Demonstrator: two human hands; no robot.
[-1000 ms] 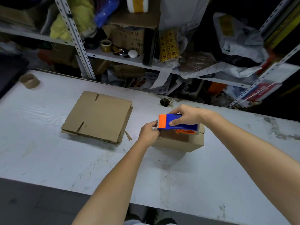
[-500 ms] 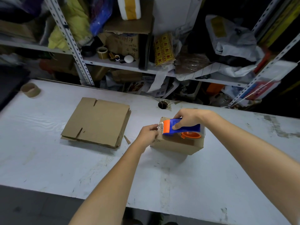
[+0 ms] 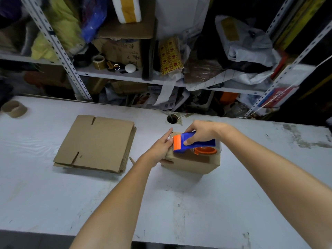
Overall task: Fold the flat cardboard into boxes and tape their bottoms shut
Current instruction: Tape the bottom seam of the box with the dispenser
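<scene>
The tape dispenser point(image 3: 195, 143) is gripped on the box point(image 3: 194, 163) by the right hand point(image 3: 203, 132); the left hand point(image 3: 160, 149) is pressed flat against its end.

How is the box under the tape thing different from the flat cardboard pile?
The box is folded up and stands tall; the cardboard pile lies flat. The left hand touches the box and the right hand holds a tape dispenser on it; nobody touches the pile. The pile spreads wider than the box. Both are brown cardboard on the white table.
</scene>
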